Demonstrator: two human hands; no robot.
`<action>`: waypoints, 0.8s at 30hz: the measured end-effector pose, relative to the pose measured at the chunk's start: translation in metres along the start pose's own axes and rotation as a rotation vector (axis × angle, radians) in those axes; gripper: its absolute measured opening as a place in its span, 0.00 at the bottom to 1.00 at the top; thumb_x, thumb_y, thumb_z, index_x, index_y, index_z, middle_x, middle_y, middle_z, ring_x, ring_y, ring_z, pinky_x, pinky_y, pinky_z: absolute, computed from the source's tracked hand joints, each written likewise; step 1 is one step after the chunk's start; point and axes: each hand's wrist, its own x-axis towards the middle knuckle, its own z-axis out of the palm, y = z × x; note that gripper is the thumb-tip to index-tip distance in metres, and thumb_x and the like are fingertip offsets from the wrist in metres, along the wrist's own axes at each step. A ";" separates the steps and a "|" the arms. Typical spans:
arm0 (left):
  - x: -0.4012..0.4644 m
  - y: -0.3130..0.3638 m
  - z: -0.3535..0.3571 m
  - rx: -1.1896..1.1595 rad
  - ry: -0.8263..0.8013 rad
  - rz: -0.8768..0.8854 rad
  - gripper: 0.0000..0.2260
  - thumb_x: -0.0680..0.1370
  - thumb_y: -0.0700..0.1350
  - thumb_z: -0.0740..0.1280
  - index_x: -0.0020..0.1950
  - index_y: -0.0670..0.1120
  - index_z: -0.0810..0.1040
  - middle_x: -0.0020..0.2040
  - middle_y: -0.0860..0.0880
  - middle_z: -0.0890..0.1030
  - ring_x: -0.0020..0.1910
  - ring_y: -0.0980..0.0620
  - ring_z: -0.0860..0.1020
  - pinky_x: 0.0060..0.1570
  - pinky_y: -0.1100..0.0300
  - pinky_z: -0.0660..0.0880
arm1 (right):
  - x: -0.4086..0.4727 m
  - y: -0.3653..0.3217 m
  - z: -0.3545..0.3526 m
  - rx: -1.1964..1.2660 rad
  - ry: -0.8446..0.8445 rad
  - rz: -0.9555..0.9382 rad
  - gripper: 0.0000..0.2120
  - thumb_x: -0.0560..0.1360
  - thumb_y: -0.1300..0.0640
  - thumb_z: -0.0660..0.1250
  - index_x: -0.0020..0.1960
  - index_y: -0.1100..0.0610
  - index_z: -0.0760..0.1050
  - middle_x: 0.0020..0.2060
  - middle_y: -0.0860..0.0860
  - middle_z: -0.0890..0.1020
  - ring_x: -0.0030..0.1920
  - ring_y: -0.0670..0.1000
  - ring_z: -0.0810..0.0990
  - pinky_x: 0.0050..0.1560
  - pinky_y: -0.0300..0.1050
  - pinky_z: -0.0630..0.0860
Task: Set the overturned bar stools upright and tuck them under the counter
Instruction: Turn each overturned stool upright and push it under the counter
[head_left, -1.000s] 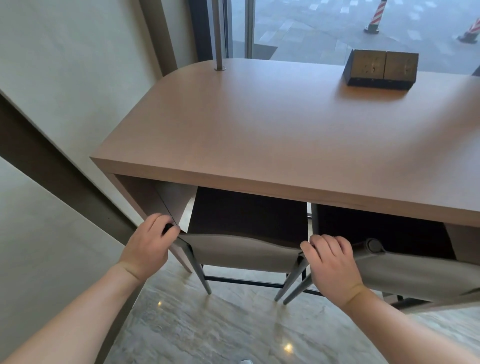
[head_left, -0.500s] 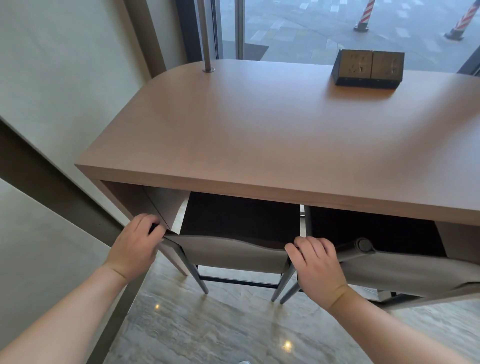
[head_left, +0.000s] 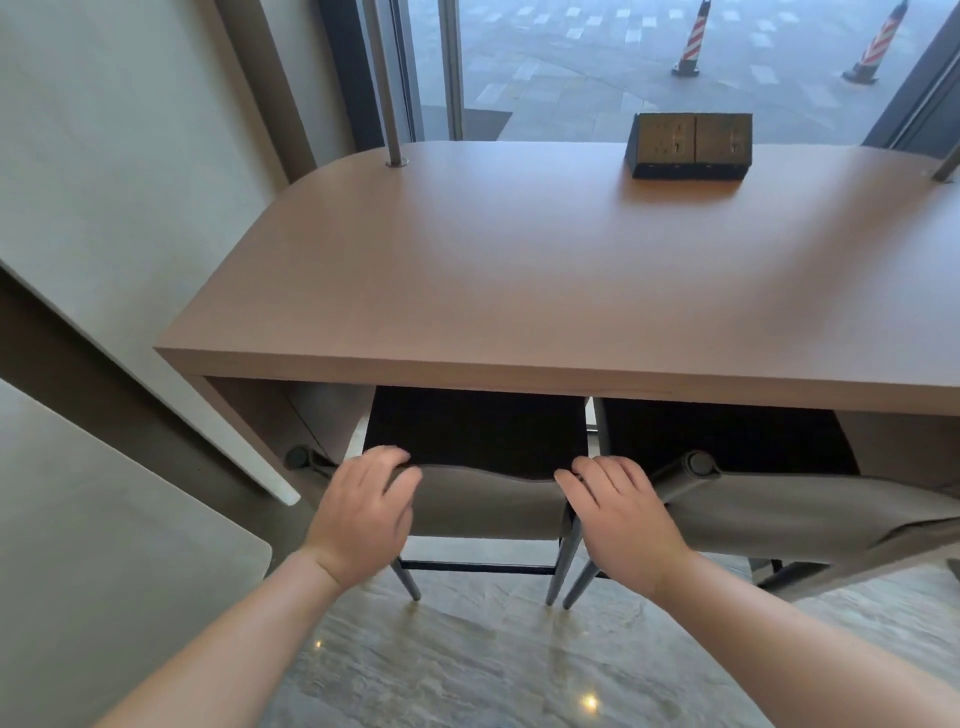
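Just beyond the hands, the desk (head_left: 545, 291) edge overhangs the two stools, leaving only a shallow gap above the dark seats. The left hand (head_left: 363, 519) and right hand (head_left: 621, 514) lie on the backrest of the left stool (head_left: 488, 506), one at each end. Right of the right hand, the right stool (head_left: 810, 512) stands just beside, its legs nearly touching the left stool's. Left of the left hand, the desk's side panel (head_left: 244, 415) and the wall (head_left: 104, 208) close in. Below the hands, open floor (head_left: 493, 670). Far ahead, a socket box (head_left: 691, 145) and a pole (head_left: 387, 83) stand on the desk.
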 end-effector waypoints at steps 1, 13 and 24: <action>0.009 0.015 0.004 -0.042 0.011 0.054 0.10 0.73 0.38 0.67 0.53 0.40 0.80 0.54 0.40 0.80 0.55 0.42 0.77 0.52 0.49 0.77 | -0.003 0.001 -0.006 0.012 -0.029 -0.011 0.34 0.59 0.64 0.73 0.65 0.56 0.72 0.59 0.55 0.78 0.59 0.57 0.74 0.64 0.56 0.72; 0.134 0.198 0.023 -0.319 -0.023 0.275 0.08 0.78 0.42 0.66 0.55 0.43 0.81 0.48 0.48 0.81 0.43 0.49 0.78 0.39 0.57 0.77 | -0.100 0.098 -0.061 0.060 -0.015 0.243 0.25 0.60 0.63 0.77 0.56 0.58 0.79 0.53 0.55 0.81 0.52 0.57 0.81 0.52 0.51 0.80; 0.180 0.292 0.052 -0.149 -0.198 0.082 0.12 0.71 0.39 0.76 0.54 0.40 0.83 0.50 0.43 0.82 0.47 0.43 0.81 0.36 0.51 0.81 | -0.205 0.260 -0.060 -0.041 0.040 0.382 0.26 0.57 0.67 0.77 0.55 0.64 0.79 0.50 0.59 0.80 0.47 0.62 0.80 0.46 0.57 0.79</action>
